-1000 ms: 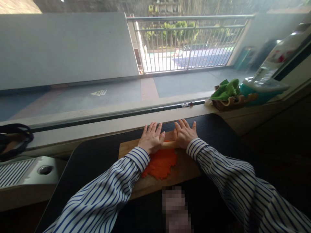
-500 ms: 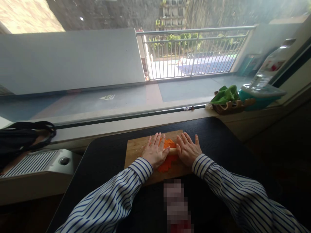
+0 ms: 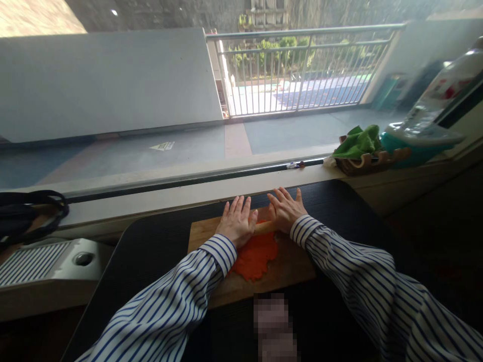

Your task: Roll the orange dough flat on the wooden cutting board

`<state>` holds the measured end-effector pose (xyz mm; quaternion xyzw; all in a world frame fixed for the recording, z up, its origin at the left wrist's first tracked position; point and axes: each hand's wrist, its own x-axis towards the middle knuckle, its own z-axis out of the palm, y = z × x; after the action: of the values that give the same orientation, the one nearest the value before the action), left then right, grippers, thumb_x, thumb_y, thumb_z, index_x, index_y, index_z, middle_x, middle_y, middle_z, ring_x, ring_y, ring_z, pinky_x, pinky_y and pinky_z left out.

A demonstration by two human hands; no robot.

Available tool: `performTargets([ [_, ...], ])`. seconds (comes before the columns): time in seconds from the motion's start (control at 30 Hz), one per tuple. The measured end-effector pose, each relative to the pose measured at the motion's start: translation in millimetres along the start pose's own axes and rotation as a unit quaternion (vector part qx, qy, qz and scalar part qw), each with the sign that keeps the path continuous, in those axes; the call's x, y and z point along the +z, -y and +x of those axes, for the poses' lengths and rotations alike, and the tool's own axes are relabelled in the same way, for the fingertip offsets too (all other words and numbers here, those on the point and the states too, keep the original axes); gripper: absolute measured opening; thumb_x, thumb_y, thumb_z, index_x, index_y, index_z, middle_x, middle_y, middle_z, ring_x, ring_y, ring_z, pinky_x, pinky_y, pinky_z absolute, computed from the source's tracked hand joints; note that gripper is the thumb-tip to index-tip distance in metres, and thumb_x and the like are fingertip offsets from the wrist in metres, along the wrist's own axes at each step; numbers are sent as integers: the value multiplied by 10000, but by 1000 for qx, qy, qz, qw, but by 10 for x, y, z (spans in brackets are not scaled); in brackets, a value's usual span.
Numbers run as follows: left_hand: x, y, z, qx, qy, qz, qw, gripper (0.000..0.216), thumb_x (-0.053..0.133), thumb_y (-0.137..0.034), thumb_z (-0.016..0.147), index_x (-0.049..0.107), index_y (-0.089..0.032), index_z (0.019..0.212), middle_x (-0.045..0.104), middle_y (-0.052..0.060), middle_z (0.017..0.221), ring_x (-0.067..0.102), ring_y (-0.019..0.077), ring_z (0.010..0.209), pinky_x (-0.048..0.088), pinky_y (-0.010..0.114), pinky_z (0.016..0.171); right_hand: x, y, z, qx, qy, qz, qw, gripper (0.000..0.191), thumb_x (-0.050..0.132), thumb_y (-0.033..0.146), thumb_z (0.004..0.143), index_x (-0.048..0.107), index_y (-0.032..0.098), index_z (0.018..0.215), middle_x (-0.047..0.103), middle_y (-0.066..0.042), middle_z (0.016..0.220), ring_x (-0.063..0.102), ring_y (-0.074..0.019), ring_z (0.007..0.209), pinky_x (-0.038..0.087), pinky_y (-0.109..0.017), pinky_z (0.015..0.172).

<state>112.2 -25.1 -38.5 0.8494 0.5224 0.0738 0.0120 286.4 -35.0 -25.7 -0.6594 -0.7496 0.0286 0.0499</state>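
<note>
A flat sheet of orange dough (image 3: pixel 254 256) lies on a wooden board (image 3: pixel 287 266) on a dark table (image 3: pixel 151 251). A thin wooden rolling pin (image 3: pixel 264 228) lies across the dough's far edge, mostly hidden under my palms. My left hand (image 3: pixel 237 220) presses flat on the pin's left part, fingers stretched out. My right hand (image 3: pixel 285 208) presses flat on its right part, fingers spread. Both arms wear blue-and-white striped sleeves.
A window sill (image 3: pixel 188 193) runs behind the table. On its right stand a wooden holder with a green cloth (image 3: pixel 356 143) and a teal-and-white object (image 3: pixel 418 138). A grey ribbed appliance (image 3: pixel 41 261) and black cords (image 3: pixel 26 211) sit at the left.
Both hands rolled the pin back toward me half a second ago, then pushed it away again to the dough's far edge. The view shifted with my head.
</note>
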Motion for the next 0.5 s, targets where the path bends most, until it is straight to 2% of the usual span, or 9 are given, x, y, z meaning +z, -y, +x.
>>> performTargets([
  [0.1, 22, 28, 52, -7, -20, 4, 1000, 575, 149, -440, 904, 307, -114, 1350, 336, 123, 1402, 231, 224, 1314, 168, 445, 1075, -4, 1, 118, -7, -17, -1, 1000, 477, 200, 320, 878, 369, 196, 1306, 311, -85, 1412, 171, -264, 1306, 19, -633, 990],
  [0.23, 3, 18, 72, -22, -26, 9, 999, 558, 148, -413, 905, 354, -110, 1325, 376, 123, 1379, 280, 228, 1292, 205, 446, 1062, -17, 3, 184, -5, 0, 5, 1000, 460, 215, 315, 873, 405, 207, 1278, 346, -82, 1390, 196, -262, 1298, 41, -637, 987],
  [0.37, -43, -70, -63, -19, -14, 19, 1000, 564, 168, -434, 900, 363, -112, 1320, 384, 126, 1374, 285, 229, 1291, 221, 453, 1055, 16, -18, 51, 1, 35, 23, 999, 474, 235, 339, 869, 367, 221, 1308, 317, -93, 1408, 174, -265, 1311, 80, -656, 969],
  [0.5, -97, -188, -319, 0, 6, 29, 1000, 600, 177, -468, 896, 359, -86, 1321, 372, 141, 1378, 274, 249, 1296, 222, 467, 1054, 73, -40, -202, -12, 30, 14, 999, 492, 215, 353, 875, 352, 201, 1322, 301, -105, 1418, 166, -262, 1317, 58, -646, 978],
])
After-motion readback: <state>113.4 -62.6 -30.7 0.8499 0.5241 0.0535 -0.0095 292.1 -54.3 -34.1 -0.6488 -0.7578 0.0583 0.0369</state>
